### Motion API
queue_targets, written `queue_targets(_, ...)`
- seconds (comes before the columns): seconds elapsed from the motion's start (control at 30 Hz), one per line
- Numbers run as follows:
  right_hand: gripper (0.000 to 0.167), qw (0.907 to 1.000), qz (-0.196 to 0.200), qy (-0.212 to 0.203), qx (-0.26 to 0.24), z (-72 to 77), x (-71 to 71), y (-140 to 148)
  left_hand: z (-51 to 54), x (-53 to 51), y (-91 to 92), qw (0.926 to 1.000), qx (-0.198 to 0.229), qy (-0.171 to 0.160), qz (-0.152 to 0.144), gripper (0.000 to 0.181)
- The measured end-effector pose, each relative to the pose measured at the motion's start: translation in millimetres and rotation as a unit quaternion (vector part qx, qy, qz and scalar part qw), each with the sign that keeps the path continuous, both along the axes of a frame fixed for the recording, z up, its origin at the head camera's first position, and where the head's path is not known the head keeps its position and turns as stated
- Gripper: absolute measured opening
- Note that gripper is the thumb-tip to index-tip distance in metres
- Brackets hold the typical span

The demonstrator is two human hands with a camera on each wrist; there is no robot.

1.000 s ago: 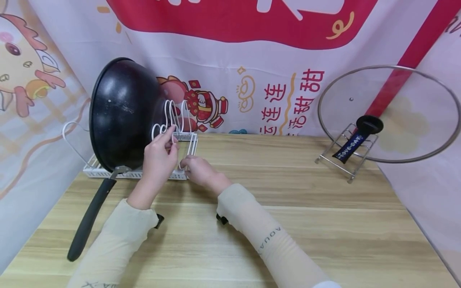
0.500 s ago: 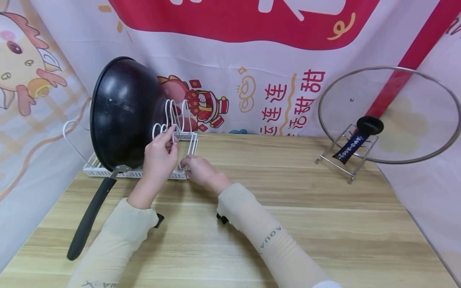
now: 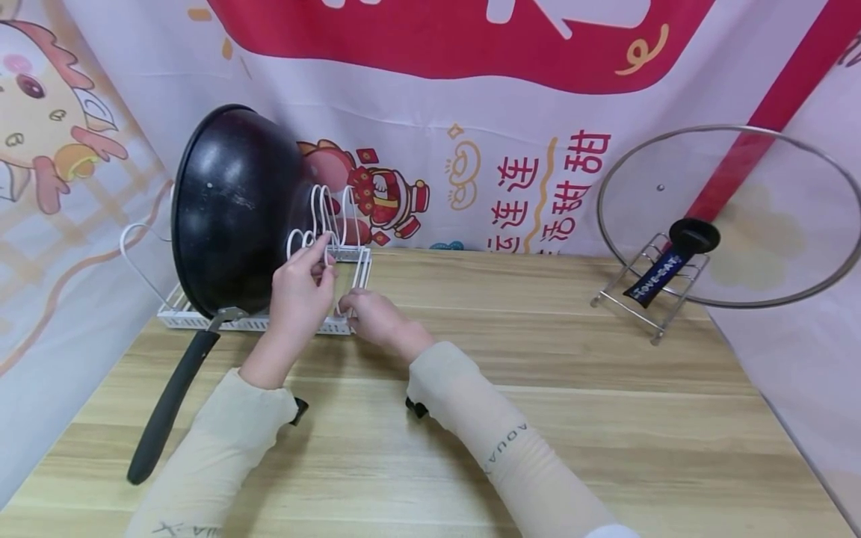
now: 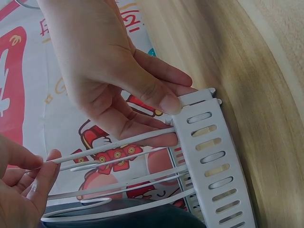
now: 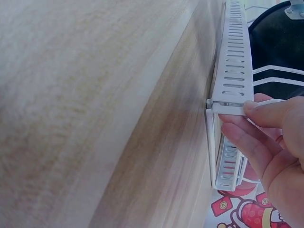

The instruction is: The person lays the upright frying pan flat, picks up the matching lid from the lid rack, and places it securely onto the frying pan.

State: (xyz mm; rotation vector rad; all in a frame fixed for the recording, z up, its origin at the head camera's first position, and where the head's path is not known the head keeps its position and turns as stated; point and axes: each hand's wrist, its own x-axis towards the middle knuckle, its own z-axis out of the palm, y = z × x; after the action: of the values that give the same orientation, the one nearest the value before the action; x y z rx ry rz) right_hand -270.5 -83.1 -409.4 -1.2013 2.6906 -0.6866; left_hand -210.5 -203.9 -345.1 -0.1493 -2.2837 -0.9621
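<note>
Rack (image 3: 184, 321) on the left of the table (image 3: 639, 418), and we have both hands out at its right-hand end. Here is the relation we judge matters most: one white wire divider (image 4: 114, 145) standing up from the slotted front rail (image 5: 233, 61), foot against upright. That rail runs left to right across our view, while the divider's long axis climbs away from the rail to a rounded top. The left hand (image 3: 299, 295) is nearer that top, and we have it pinching the loop between thumb and fingers. The right hand (image 3: 377, 317) is nearer the foot, gripping the rail's end corner, thumb laid on it, fingers behind. So we see the hands apart but near each other, one high, one low, bridged by that wire. Is the foot fully seated? We cannot tell; fingers cover the joint.

Just left of them, the black wok (image 3: 235, 202) stands on edge in the rack, its handle (image 3: 171, 407) angling out toward us. Well apart on the right, the glass lid (image 3: 753, 232) leans in its wire stand (image 3: 631, 310).

Against half a second ago? Our head view has slid a touch; both grips look the same, and wok and lid keep their places.
</note>
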Motion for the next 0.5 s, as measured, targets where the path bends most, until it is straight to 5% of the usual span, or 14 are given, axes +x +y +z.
queue_targets(0.5, 0.025, 0.9999, 0.007, 0.006, 0.006, 2.6, -0.6, -0.8, 1.4, 0.7, -0.7, 1.0000, -0.002, 0.001, -0.005, 0.045)
